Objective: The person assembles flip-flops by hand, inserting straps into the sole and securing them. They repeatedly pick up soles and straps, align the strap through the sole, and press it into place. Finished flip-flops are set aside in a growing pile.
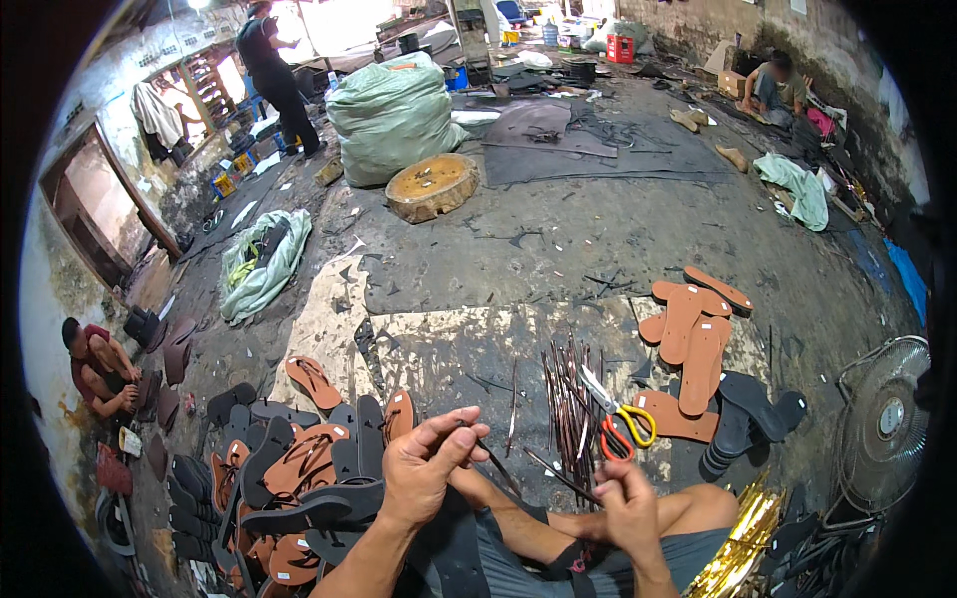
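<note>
My left hand [431, 466] is closed in a pinch on a narrow black strap [501, 472], which slants down to the right over my leg. My right hand [630, 508] is also closed, its curled fingers on the end of a thin dark strip [564, 474] that points up and left. Just beyond it, scissors [616, 417] with one yellow and one red handle lie on the floor. Beside and partly under them is a bundle of long dark strips [568, 399]. Left of my left hand sits a heap of brown and black sandals [304, 460].
Brown soles [688, 334] and black soles [753, 407] lie ahead right, near a standing fan [889, 424]. Gold foil strips [743, 538] are by my right knee. Farther off stand a round wooden block [432, 186] and a big green sack [392, 118]. Other people work around the room.
</note>
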Demonstrator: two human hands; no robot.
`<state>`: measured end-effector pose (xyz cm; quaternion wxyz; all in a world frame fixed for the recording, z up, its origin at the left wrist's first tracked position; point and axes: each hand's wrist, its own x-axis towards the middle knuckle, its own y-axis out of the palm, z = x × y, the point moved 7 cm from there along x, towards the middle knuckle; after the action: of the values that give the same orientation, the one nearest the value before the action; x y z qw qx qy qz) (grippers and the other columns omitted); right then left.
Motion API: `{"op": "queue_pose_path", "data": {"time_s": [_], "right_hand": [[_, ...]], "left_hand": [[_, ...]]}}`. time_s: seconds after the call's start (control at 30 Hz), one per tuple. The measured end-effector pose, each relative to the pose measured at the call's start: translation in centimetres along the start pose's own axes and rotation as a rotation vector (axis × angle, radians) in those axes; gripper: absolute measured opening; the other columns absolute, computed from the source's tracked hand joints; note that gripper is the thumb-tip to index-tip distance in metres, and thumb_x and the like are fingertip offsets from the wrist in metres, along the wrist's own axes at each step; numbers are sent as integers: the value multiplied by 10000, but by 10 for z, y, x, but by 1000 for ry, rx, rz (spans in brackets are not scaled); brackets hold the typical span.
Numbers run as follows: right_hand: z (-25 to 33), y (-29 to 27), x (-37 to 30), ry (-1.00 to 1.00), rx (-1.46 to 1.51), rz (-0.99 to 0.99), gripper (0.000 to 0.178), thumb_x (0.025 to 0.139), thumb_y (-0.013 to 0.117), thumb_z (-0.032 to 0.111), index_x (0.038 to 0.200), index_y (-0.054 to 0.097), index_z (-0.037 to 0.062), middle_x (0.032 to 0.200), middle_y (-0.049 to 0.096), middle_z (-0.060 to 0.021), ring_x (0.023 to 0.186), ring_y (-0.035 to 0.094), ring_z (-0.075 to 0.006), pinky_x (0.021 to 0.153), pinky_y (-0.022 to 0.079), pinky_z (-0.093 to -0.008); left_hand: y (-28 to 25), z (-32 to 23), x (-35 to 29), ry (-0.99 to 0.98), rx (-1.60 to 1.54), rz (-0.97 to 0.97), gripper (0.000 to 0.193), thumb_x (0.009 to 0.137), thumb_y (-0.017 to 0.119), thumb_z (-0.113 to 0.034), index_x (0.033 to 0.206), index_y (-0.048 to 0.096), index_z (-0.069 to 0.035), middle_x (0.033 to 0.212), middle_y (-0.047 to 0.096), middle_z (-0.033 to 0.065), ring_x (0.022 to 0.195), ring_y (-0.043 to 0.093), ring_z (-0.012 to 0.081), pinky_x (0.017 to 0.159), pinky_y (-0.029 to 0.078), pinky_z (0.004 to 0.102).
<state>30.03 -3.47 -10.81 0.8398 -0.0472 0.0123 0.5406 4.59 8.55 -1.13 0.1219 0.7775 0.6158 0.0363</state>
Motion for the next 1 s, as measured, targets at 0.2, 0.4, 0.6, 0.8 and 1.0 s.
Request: {"op": "queue_pose_path", "data": {"time_s": [0.2, 0.4, 0.6, 0.8, 1.0], "right_hand": [[39, 14, -11, 83, 190, 126, 289, 1055, 645, 137, 1304, 622, -7, 1093, 726, -105, 922, 703, -149, 781, 584, -283], [29, 76, 3, 388, 993, 135, 216, 1126, 490, 204, 1293, 537, 75, 1246, 698, -193, 1009, 728, -242, 741, 605, -337], [48, 56, 20, 49, 649, 84, 317, 1128, 457, 154, 1439, 452, 90, 920, 684, -101, 558, 457, -61, 507, 389, -204], [66, 76, -30, -100, 579, 286, 348, 1103, 503, 79, 1445, 446, 61, 981, 712, -134, 640, 561, -73, 591, 484, -215], [77, 35, -15, -187, 291, 36, 269, 1039, 555, 5, 1297, 624, -29, 1180, 734, -125, 944, 682, -124, 839, 568, -266]], "left_hand": [[13, 16, -14, 10, -116, 47, 186, 1031, 664, -45, 1202, 692, 20, 1149, 747, 133, 987, 737, 205, 902, 586, 331], [57, 25, -71, 320, 417, 434, 261, 918, 778, -5, 1166, 697, 10, 1163, 721, 148, 1085, 699, 223, 953, 550, 351], [58, 12, -60, 284, 414, 530, 568, 935, 813, -167, 1434, 595, -5, 1342, 652, 125, 1077, 660, 192, 935, 533, 318], [37, 18, -9, -133, -57, 173, 463, 1028, 708, -139, 1451, 578, -3, 1237, 703, 67, 948, 649, 97, 836, 529, 238], [40, 13, -29, -8, -167, 115, 188, 1020, 690, -48, 1195, 698, 20, 1142, 728, 87, 1020, 692, 134, 906, 579, 275]]}}
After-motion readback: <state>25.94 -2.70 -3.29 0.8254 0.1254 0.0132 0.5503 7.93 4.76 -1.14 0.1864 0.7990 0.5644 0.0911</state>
